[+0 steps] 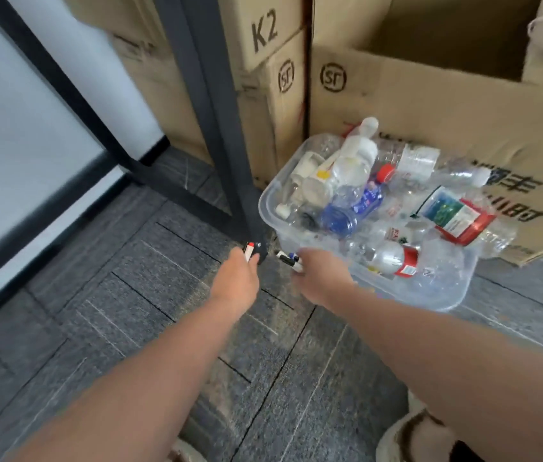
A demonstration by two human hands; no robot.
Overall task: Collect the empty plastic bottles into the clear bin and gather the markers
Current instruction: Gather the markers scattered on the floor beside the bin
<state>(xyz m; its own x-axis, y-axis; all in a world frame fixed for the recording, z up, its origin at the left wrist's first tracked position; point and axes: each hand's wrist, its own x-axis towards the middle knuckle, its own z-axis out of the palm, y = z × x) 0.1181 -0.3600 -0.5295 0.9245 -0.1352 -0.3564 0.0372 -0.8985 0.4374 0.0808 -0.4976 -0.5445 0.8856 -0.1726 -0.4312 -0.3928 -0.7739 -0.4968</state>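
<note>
Head cam: left hand (237,278) pinches a red-tipped marker (249,251), right hand (316,278) grips dark markers (290,260) pointing left, just beside the clear bin (443,295) full of bottles (356,168).

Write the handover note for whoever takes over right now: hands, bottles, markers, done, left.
Left hand: grips a red-and-white marker.
Right hand: grips markers with black and blue caps.
Clear bin sits on the carpet against the cardboard boxes, full of empty plastic bottles.
Done: bottles in view are binned, markers picked up.
Left: bring the markers together; their destination is not shown.
</note>
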